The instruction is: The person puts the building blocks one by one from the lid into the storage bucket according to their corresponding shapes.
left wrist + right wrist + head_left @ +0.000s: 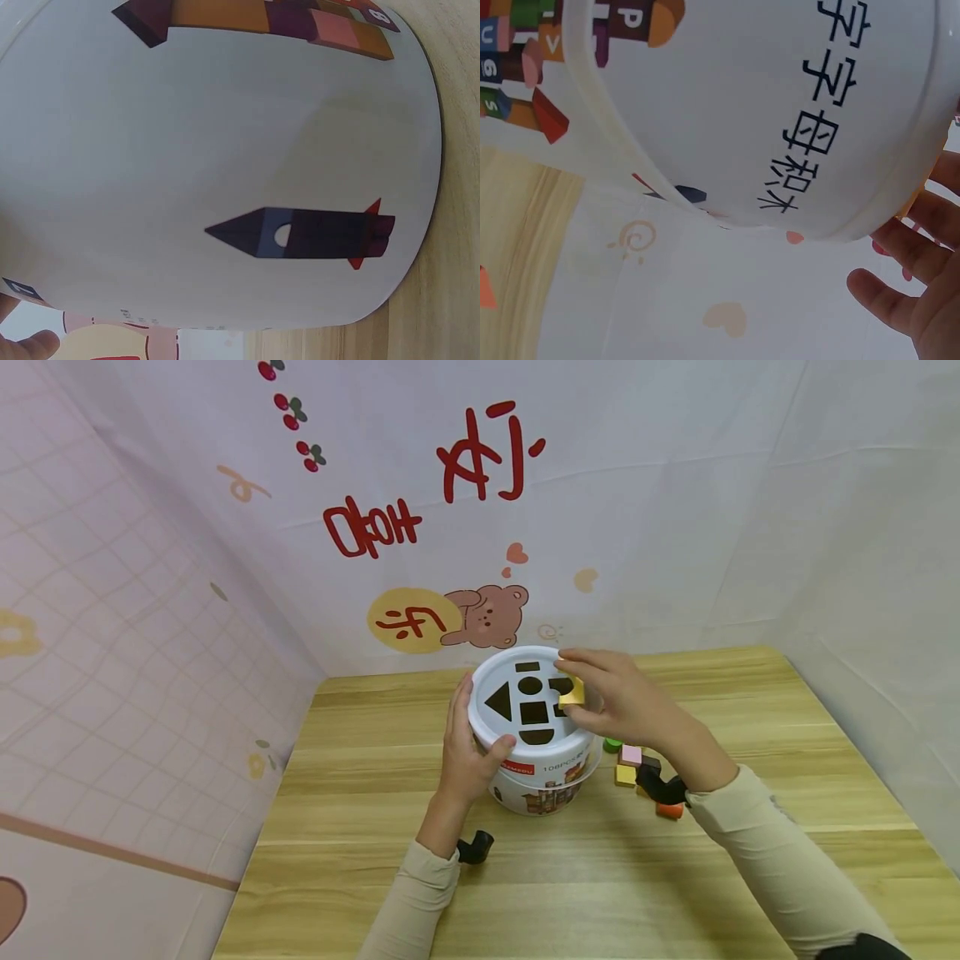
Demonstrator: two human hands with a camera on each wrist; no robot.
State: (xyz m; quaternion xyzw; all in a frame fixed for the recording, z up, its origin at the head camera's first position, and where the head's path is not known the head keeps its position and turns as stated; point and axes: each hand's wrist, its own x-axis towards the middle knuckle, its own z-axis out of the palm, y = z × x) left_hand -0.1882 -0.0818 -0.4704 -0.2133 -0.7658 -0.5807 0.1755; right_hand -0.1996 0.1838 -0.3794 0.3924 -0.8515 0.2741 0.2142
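Note:
A white bucket point(540, 789) with printed building pictures stands on the table, its pale lid point(491, 681) cut with shaped holes. My left hand point(468, 752) grips the bucket at its left side, thumb at the lid's near rim and fingers along the left edge. Between the thumb and fingers of my right hand point(618, 693) is a yellow arch-shaped block point(573, 692), pinched over the holes at the lid's right side. In the right wrist view the bucket wall hides most of the block. The left wrist view shows mainly the bucket's printed wall point(187, 150).
Right of the bucket lie several small blocks, among them a pink block point(631, 755), a yellow block point(625, 775), a green block point(612, 745) and an orange block point(670, 811). The wooden table point(360, 760) meets a printed white cloth backdrop point(660, 543) at the back.

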